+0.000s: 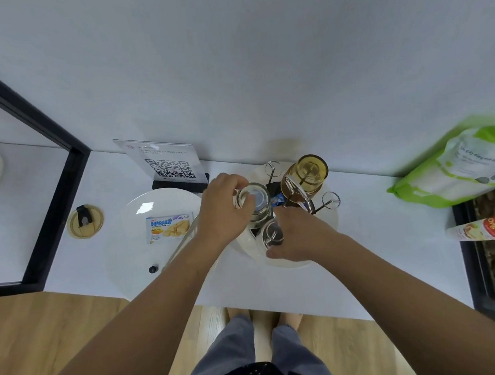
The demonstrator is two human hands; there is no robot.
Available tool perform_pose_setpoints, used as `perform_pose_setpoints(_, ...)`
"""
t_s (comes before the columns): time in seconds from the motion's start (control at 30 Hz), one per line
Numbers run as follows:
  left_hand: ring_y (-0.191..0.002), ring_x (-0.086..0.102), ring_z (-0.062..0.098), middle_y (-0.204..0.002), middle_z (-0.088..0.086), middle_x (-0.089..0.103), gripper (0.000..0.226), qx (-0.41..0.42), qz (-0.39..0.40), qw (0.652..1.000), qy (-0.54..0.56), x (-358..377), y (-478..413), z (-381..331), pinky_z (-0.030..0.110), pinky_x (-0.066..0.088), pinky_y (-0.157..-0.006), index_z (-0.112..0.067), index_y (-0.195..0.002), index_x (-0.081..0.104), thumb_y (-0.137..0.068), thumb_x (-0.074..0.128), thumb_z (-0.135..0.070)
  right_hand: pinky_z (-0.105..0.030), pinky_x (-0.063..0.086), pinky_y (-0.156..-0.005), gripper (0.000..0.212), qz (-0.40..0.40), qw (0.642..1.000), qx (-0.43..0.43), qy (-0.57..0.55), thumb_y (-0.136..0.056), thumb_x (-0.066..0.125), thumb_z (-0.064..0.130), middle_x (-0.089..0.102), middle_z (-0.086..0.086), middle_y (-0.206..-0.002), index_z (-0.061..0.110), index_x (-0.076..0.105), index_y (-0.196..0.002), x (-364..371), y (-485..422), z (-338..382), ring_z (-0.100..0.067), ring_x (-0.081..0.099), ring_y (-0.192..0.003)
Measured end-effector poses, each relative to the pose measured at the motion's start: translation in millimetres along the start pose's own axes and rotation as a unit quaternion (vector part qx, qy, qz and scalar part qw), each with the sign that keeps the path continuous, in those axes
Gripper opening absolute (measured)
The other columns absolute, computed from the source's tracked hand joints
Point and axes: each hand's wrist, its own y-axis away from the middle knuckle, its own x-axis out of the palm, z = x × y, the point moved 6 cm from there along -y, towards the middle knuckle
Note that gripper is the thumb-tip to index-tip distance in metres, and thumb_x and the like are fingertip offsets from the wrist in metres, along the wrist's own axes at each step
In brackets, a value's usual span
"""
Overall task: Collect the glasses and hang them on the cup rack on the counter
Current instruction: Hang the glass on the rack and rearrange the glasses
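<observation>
A wire cup rack [328, 201] stands on a round white tray [332, 224] at the back of the white counter. My left hand [223, 212] grips a clear glass [255, 203], upside down, over the rack's left side. My right hand [296, 234] holds a second clear glass [271, 234] at the rack's front, partly hidden by my fingers. An amber glass [306, 176] hangs upside down on a rear prong. Two looped prong tips at the back and right stay bare.
A white plate [142, 226] with a snack packet [169, 227] lies left of the rack. Behind it stands a QR sign [168, 164]. A wooden lid [85, 221] lies further left, a small black cap [153, 269] near the front. A green bag [460, 168] and a carton [492, 227] sit right.
</observation>
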Motion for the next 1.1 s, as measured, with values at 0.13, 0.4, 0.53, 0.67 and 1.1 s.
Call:
perform_pose_setpoints(0.13, -0.062, 0.058, 0.007, -0.07, -0.012, 0.062, 0.004, 0.004, 0.079, 0.997, 0.01, 12, 26, -16, 0.022, 0.05, -0.057, -0.024, -0.085, 0.064, -0.085, 0.067, -0.022, -0.039, 0.054, -0.086, 0.079, -0.017, 0.999, -0.029, -0.003, -0.068, 0.082, 0.043, 0.054, -0.003, -0.123, 0.019, 0.042, -0.131, 3, 3, -1, -0.022, 0.056, -0.106)
perform_pose_setpoints(0.4, -0.088, 0.063, 0.009, -0.111, -0.003, 0.068, 0.03, -0.08, 0.156, 0.984, 0.006, 33, 62, 1, 0.034, 0.057, -0.078, -0.019, -0.117, 0.064, -0.088, 0.064, -0.012, -0.039, 0.051, -0.086, 0.101, -0.075, 0.987, -0.071, 0.126, -0.065, 0.084, 0.041, 0.053, -0.005, -0.134, 0.02, 0.025, -0.145, 12, 10, -10, -0.029, 0.057, -0.114)
perform_pose_setpoints(0.53, -0.086, 0.064, 0.011, -0.115, -0.002, 0.067, 0.034, -0.069, 0.147, 0.987, 0.007, 29, 63, -9, 0.036, 0.057, -0.079, -0.019, -0.12, 0.064, -0.087, 0.063, -0.009, -0.034, 0.052, -0.082, 0.102, -0.118, 0.989, -0.078, 0.035, -0.065, 0.083, 0.041, 0.056, 0.0, -0.135, 0.026, 0.021, -0.145, 6, 21, -16, -0.025, 0.06, -0.11)
perform_pose_setpoints(0.67, -0.079, 0.06, 0.002, -0.11, -0.005, 0.067, 0.033, -0.027, 0.097, 0.995, 0.028, 12, 57, -30, 0.023, 0.052, -0.072, -0.019, -0.117, 0.066, -0.086, 0.062, -0.008, -0.024, 0.041, -0.074, 0.094, -0.166, 0.981, -0.08, -0.066, -0.063, 0.079, 0.052, 0.057, 0.006, -0.134, 0.032, 0.027, -0.139, -11, 46, -17, -0.018, 0.062, -0.105)
perform_pose_setpoints(1.1, -0.083, 0.061, 0.007, -0.096, -0.011, 0.067, 0.027, 0.042, 0.08, 0.986, 0.14, 19, 49, -90, 0.011, 0.05, -0.065, -0.018, -0.106, 0.07, -0.084, 0.056, -0.015, -0.027, 0.046, -0.083, 0.084, -0.286, 0.938, -0.121, -0.154, -0.06, 0.077, 0.053, 0.053, 0.005, -0.122, 0.023, 0.046, -0.132, -47, 106, -49, -0.015, 0.053, -0.106)
